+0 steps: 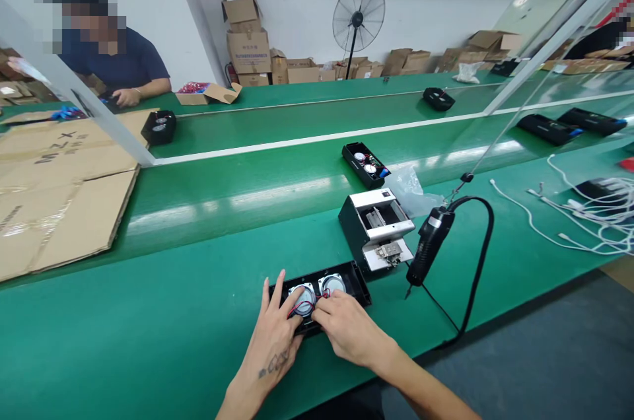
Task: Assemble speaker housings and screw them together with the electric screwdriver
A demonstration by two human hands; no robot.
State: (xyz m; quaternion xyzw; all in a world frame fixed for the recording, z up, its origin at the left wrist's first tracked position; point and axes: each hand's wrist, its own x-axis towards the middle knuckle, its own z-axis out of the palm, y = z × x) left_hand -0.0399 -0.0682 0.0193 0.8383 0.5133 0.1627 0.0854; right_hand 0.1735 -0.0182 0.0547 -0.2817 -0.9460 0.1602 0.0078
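Housing [360, 286] holds two speakers [333, 284]; left hand [273, 333] spread over its left end, right hand [347, 326] bunched at wires [324, 295], grip unclear.

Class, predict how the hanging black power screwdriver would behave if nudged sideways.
The screwdriver would probably swing, since a suspension line holds its top end. Straight and solid-looking, it likely wouldn't bend. Its curved cable appears flexible and would probably trail along.
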